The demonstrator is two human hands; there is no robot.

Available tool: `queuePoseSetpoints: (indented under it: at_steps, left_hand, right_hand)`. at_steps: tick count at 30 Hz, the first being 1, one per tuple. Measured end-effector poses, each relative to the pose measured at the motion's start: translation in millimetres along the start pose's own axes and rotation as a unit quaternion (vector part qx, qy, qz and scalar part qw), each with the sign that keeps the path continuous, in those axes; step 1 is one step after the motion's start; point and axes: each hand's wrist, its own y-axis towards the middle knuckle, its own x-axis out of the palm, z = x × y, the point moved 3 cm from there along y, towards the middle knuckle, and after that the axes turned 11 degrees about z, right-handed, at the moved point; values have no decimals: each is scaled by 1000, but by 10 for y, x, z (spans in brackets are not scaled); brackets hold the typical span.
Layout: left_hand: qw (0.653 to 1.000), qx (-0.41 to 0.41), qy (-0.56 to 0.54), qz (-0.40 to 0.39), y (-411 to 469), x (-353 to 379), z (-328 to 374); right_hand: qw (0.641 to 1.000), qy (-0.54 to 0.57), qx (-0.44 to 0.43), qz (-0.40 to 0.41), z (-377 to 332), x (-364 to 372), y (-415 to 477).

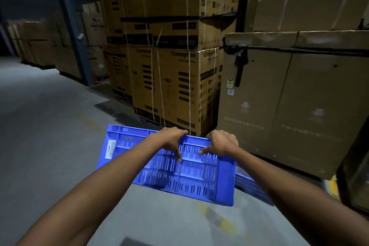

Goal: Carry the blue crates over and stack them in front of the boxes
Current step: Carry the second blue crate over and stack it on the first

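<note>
Two hands: both on one blue crate [175, 168], on its far top rim, close together.
Left hand [172, 142]: curled over the rim, fingers [178, 155] spread down the slotted wall; its grip is closed on the crate.
Right hand [222, 143]: hooked over the same rim just beside the left, fingertips [201, 152] pressed on the wall; also holding the crate.
Crate: held off the floor [46, 146] and tilted, slotted side wall towards the camera, a white label [110, 149] near its left end.
How it will handle: stiff moulded plastic, looks empty, so probably light; the ribbed rim gives a firm, non-slip hold. With both hands near the middle of one edge it may swing or twist; a hold at the two short ends would likely steady it for setting down.
Second crate [251, 185]: a blue edge shows low behind the held one's right corner, close to the floor; whether it sits flat cannot be told.
Boxes [289, 104]: a large brown carton stands right of the crate, near it; a strapped stack of printed cartons [173, 78] rises straight ahead.
Stage: the carry looks nearly over; lowering onto the other crate seems next.
Risk: a skewed landing if the corners fail to line up.
</note>
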Motion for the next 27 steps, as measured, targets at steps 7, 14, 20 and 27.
queuePoseSetpoints:
  at_steps: [7,14,20,27]
  left_hand:
    - [999,43,-14,-1,1188,86,-93]
    - [996,62,27,55,2516,366,35]
    - [996,75,24,44,3645,427,164]
    - [993,116,13,15,4659,762,120]
  right_hand:
    - [999,-8,40,3,589,307,785]
    - [995,-63,30,-75,1588,732,1952]
    - [990,-31,58,-124,2365,973,2748]
    - [995,-1,80,-63,2842,1302,3415]
